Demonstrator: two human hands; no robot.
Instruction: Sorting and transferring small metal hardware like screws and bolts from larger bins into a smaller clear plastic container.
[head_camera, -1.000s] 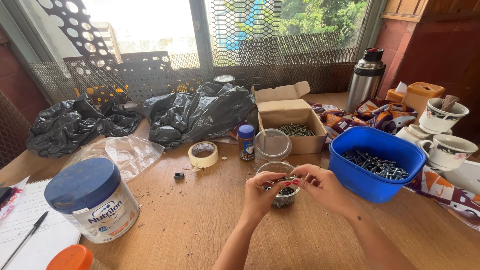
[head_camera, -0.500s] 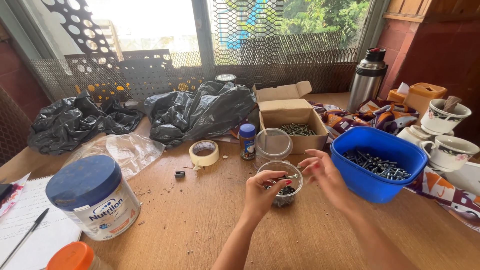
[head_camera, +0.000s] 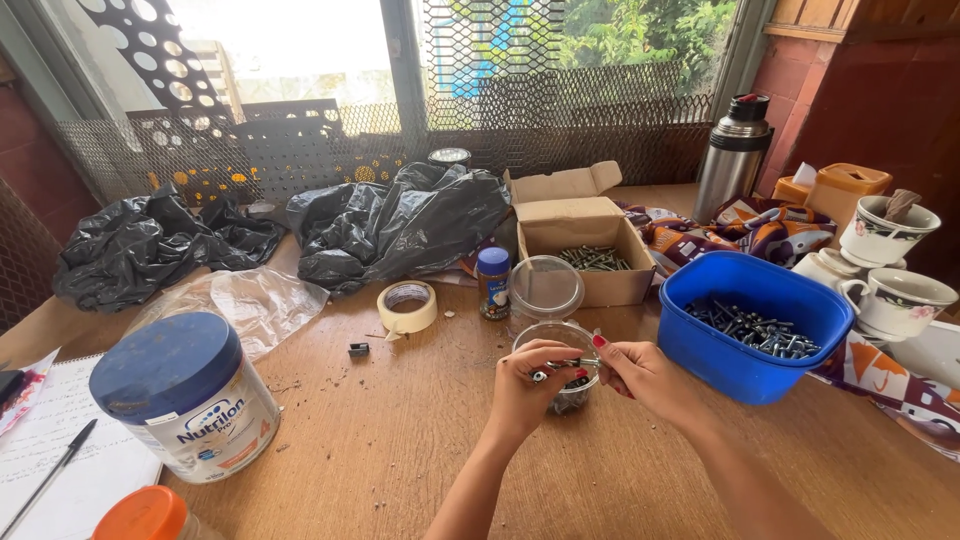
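Note:
My left hand (head_camera: 525, 390) and my right hand (head_camera: 645, 378) meet over a small clear plastic cup (head_camera: 572, 398) of dark screws on the wooden table (head_camera: 400, 430). Between the fingertips of both hands I pinch one screw (head_camera: 566, 364), held level above the cup. A blue plastic tub (head_camera: 752, 310) holding several screws stands just right of my right hand. Behind the cup lie a clear round lid (head_camera: 545, 287) and an open cardboard box (head_camera: 583, 240) with more screws inside.
A blue-lidded white tin (head_camera: 185, 395), masking tape roll (head_camera: 407, 306), small blue-capped jar (head_camera: 492, 283), black bags (head_camera: 395, 225), clear bag (head_camera: 245, 305), notepad with pen (head_camera: 50, 470) lie left. A steel flask (head_camera: 732, 155), cups (head_camera: 893, 300) and patterned cloth (head_camera: 740, 230) sit right.
My right hand lifted away toward the blue tub half a second ago, then came back to the screw that my left hand kept over the cup.

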